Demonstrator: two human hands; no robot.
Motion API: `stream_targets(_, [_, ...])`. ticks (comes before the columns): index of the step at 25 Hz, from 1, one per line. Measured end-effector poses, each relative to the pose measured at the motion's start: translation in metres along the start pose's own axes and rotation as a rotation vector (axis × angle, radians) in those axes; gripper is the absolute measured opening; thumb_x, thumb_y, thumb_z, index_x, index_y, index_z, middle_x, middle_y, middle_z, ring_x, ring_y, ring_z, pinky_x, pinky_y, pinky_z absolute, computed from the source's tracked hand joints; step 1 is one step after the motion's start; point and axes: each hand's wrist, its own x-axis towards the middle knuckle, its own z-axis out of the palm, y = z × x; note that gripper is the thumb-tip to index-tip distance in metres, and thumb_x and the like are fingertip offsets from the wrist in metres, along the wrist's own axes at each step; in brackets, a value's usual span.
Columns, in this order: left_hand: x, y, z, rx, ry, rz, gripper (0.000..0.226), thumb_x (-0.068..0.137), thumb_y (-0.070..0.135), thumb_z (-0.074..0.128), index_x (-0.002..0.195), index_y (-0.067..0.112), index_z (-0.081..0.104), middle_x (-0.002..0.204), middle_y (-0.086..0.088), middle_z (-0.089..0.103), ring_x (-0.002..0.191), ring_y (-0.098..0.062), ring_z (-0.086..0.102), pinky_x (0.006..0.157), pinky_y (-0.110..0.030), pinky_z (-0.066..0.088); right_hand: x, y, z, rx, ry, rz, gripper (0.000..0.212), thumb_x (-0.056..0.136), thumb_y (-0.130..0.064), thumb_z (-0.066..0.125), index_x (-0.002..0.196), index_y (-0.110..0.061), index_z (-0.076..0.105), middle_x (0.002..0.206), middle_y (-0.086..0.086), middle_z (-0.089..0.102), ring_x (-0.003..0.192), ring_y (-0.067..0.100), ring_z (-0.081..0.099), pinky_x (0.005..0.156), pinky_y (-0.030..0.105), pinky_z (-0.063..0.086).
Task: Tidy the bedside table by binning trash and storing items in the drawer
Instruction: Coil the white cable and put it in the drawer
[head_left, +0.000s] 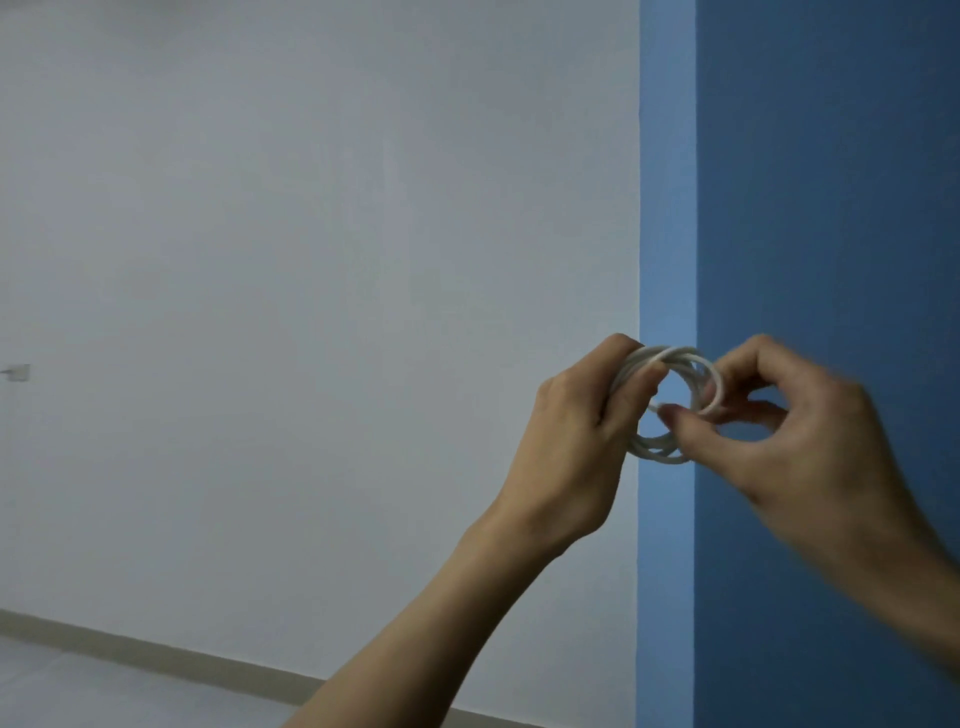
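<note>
A white cable (655, 451) is wound into a small coil of several loops, held up in front of the wall. My left hand (571, 441) grips the coil's left side with curled fingers. My right hand (789, 441), slightly blurred, pinches the cable's loose end inside the coil between thumb and fingertip, with its other fingers curled behind the loops. The bedside table, the drawer and the bin are out of view.
A pale grey wall (311, 260) fills the left, with a small wall socket (18, 372) at mid height. A blue wall corner (667, 208) and a darker blue wall (831, 182) stand on the right. A beige skirting board (156, 652) runs above the floor at the lower left.
</note>
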Motion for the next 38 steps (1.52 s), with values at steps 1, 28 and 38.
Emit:
stream_targets(1, [0.000,0.001,0.000,-0.022,-0.017,0.003,0.024,0.098,0.022,0.046,0.075,0.015,0.051,0.058,0.009,0.041,0.052,-0.008,0.034,0.052,-0.023,0.032,0.002,0.002,0.003,0.087,-0.024,0.047,0.026,0.067,-0.027,0.076,0.077,-0.031,0.053,0.081,-0.011,0.063,0.078,0.005,0.064,0.068,0.016,0.054])
stream_targets(28, [-0.017,-0.018,-0.013,-0.106,-0.092,-0.141,0.027,0.097,0.021,0.047,0.071,0.022,0.053,0.052,0.012,0.044,0.044,-0.004,0.038,0.044,-0.012,0.032,0.015,-0.002,-0.016,0.232,-0.618,0.212,0.068,0.036,-0.083,0.063,0.080,-0.034,0.075,0.068,0.008,0.070,0.053,0.010,0.061,0.053,0.015,0.051])
stream_targets(38, [-0.017,-0.009,-0.009,-0.710,-0.365,-0.463,0.050,0.098,0.048,0.026,0.132,0.016,0.045,0.121,-0.022,0.060,0.110,-0.049,0.059,0.093,-0.047,0.049,0.017,-0.004,-0.012,0.237,-0.377,0.137,0.048,0.047,-0.070,0.066,0.075,-0.032,0.076,0.061,0.002,0.073,0.049,0.013,0.067,0.051,0.014,0.052])
